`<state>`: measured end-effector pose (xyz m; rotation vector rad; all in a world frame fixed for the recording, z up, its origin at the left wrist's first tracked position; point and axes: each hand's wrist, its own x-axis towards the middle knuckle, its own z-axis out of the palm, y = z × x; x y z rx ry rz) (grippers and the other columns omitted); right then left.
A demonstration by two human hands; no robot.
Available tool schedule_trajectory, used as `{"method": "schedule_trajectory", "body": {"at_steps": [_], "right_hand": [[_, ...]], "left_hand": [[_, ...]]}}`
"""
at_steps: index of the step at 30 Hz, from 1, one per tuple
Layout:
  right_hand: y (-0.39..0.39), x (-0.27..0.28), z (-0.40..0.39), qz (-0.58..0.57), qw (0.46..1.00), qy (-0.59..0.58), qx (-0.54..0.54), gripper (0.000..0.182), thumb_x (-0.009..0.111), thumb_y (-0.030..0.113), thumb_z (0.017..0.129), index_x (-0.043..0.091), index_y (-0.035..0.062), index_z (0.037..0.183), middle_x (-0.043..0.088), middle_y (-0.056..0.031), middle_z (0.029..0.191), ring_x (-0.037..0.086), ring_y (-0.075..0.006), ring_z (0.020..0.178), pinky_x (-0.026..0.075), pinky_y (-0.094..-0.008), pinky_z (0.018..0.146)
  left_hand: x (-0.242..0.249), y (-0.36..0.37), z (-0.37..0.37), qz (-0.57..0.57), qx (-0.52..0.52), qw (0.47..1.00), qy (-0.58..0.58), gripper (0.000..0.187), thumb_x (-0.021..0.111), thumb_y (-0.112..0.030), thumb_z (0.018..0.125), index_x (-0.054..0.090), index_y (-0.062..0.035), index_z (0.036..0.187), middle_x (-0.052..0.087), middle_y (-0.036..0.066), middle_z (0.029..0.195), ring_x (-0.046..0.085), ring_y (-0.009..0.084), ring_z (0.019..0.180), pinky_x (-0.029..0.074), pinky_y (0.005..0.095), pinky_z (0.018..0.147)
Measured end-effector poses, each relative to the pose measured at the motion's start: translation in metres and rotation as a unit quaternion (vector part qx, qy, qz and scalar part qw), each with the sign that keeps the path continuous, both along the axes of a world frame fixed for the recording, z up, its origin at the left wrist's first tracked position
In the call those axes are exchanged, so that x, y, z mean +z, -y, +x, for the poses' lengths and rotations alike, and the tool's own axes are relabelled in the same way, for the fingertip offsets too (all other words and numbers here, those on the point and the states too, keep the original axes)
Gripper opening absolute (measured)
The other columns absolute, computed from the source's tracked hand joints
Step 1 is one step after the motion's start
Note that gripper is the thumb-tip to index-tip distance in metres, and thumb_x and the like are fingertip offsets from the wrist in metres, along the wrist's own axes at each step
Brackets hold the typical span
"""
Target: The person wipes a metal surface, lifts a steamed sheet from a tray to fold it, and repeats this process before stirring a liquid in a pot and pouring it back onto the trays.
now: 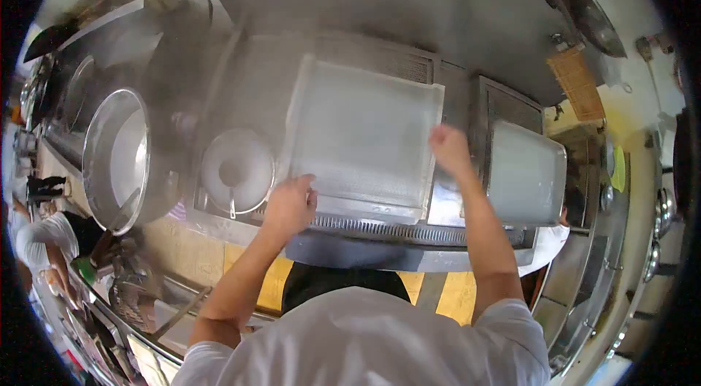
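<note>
A square, shallow tray with a pale rim [353,208] lies on the steel worktop in front of me, its surface covered by a smooth whitish sheet [365,130]. My left hand [290,205] is at the tray's near left corner, fingers curled closed. Along the right edge, my right hand [448,148] is closed like a fist. Whatever either hand pinches is hidden by the fingers. Left of the tray sits a round pan [252,156] of whitish liquid with a ladle [231,185] in it. Haze or steam blurs the scene.
A second white-covered tray [526,174] stands to the right. A large metal pot [93,159] is at far left. Behind it, another person [47,243] in a white top is visible. A wicker basket [577,83] hangs at upper right. A slotted grate [380,230] runs along the front edge.
</note>
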<state>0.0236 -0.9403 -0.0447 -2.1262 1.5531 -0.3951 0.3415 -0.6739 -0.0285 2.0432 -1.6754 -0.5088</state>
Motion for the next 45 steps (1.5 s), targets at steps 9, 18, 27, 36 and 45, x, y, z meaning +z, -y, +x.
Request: {"method": "schedule_trajectory", "body": {"at_steps": [9, 18, 27, 36, 45], "right_hand": [[0.165, -0.041, 0.056, -0.065, 0.968, -0.239, -0.028, 0.073, 0.070, 0.027, 0.084, 0.045, -0.0004, 0.147, 0.055, -0.0276, 0.140, 0.051, -0.0431, 0.132, 0.045, -0.0483, 0.109], [0.078, -0.067, 0.009, -0.141, 0.969, -0.197, 0.056, 0.068, 0.063, 0.027, 0.093, 0.039, 0.0003, 0.151, 0.034, -0.0302, 0.157, 0.043, -0.0481, 0.138, 0.040, -0.0547, 0.112], [-0.148, -0.039, -0.015, -0.012, 0.984, -0.175, -0.028, 0.079, 0.067, 0.016, 0.080, 0.039, -0.0048, 0.151, 0.045, -0.0325, 0.150, 0.039, -0.0519, 0.140, 0.035, -0.0505, 0.119], [-0.098, -0.087, 0.095, 0.050, 0.990, 0.037, 0.124, 0.032, 0.065, 0.014, 0.088, 0.068, -0.0051, 0.114, 0.072, -0.0189, 0.099, 0.069, -0.0275, 0.086, 0.056, -0.0370, 0.076], [-0.153, -0.043, 0.261, 0.437, 0.886, -0.031, 0.152, 0.018, 0.061, 0.014, 0.090, 0.065, 0.0014, 0.079, 0.061, -0.0075, 0.065, 0.054, -0.0143, 0.049, 0.040, -0.0331, 0.040]], "left_hand": [[0.006, -0.092, -0.057, 0.027, 0.147, 0.983, -0.106, 0.025, 0.072, -0.009, 0.086, 0.070, -0.0046, 0.111, 0.071, 0.015, 0.085, 0.068, 0.0289, 0.069, 0.056, 0.0395, 0.065], [-0.005, -0.150, -0.069, 0.073, 0.186, 0.973, -0.114, 0.022, 0.070, -0.009, 0.087, 0.070, -0.0034, 0.107, 0.071, 0.017, 0.090, 0.069, 0.0321, 0.079, 0.056, 0.0423, 0.074], [-0.012, -0.192, -0.035, -0.120, 0.147, 0.976, -0.103, 0.023, 0.070, -0.013, 0.089, 0.072, -0.0051, 0.110, 0.073, 0.019, 0.095, 0.070, 0.0383, 0.085, 0.057, 0.0452, 0.076], [-0.006, -0.243, -0.021, -0.064, 0.170, 0.973, -0.143, 0.021, 0.068, -0.016, 0.091, 0.073, -0.0057, 0.109, 0.073, 0.018, 0.091, 0.071, 0.0352, 0.081, 0.057, 0.0448, 0.074], [0.004, -0.277, -0.022, -0.063, 0.255, 0.950, -0.167, 0.020, 0.069, -0.012, 0.089, 0.073, -0.0066, 0.108, 0.073, 0.018, 0.090, 0.072, 0.0338, 0.077, 0.057, 0.0422, 0.071]]}}
